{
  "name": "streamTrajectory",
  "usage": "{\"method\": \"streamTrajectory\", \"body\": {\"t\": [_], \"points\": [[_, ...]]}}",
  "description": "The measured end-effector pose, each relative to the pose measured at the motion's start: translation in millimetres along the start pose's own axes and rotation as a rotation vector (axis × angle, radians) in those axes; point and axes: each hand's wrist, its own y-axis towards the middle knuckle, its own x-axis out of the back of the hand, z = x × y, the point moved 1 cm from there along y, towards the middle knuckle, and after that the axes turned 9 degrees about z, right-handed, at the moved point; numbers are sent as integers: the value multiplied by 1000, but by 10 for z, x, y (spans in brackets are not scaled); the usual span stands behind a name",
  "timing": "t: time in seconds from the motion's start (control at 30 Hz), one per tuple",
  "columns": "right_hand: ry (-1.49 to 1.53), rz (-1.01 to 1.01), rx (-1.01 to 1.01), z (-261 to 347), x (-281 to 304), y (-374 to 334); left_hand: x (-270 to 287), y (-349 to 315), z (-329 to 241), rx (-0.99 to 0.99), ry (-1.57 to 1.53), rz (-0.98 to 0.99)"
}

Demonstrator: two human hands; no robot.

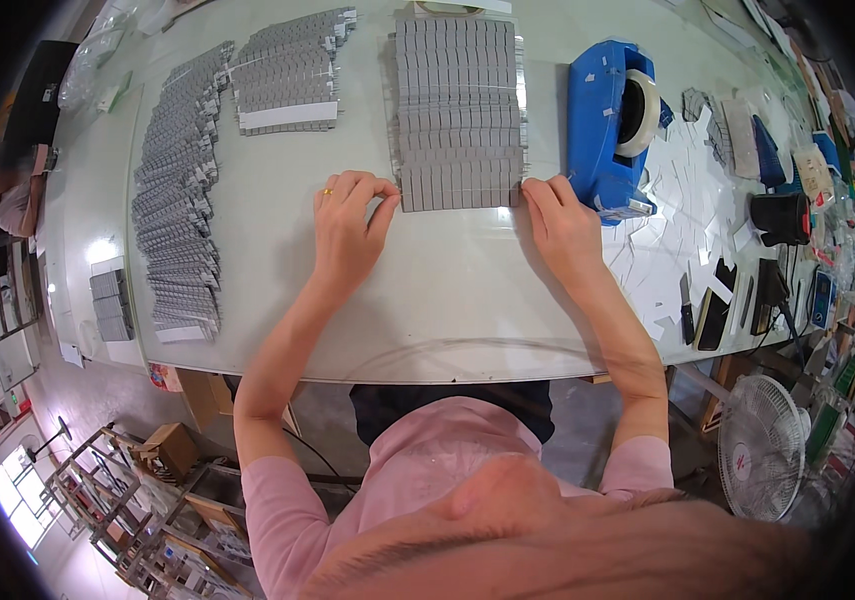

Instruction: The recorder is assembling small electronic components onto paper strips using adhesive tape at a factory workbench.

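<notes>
A grey sheet of narrow, wavy-edged strips [457,110] lies flat in front of me, with thin shiny lines running across it. At its near left corner, my left hand [352,220] has thumb and forefinger pinched together on the edge; a ring shows on one finger. My right hand [562,230] pinches the opposite edge near the right corner. Whether a thin clear film is also between the fingertips is too small to tell. Just beyond my right hand stands a blue tape dispenser [592,110] with a roll of pale tape [639,112].
Stacked grey strip sheets [182,190] form a long fanned row at left, beside a shorter stack [287,75] with a white band. A small grey bundle [112,303] lies farther left. Paper scraps [657,260], a knife [685,310] and a phone-like black slab [714,318] lie right. A fan [762,445] stands off the table.
</notes>
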Motion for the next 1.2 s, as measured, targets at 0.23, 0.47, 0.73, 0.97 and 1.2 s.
{"method": "streamTrajectory", "body": {"t": [0.23, 0.47, 0.73, 0.97, 1.2], "points": [[14, 13, 22, 96, 147, -140, 63, -111, -103, -20, -2, 4], [30, 182, -30, 316, 276, -792, 148, -739, -435, 28, 59, 162], [-15, 25, -27, 474, 253, -1109, 203, -1177, -560, 150, 19, 82], [51, 102, 49, 991, 11, -1082, 26, -1422, -772, -1, 165, 112], [8, 88, 45, 1103, -116, -995, -74, -1333, -843, -90, 174, 128]]}}
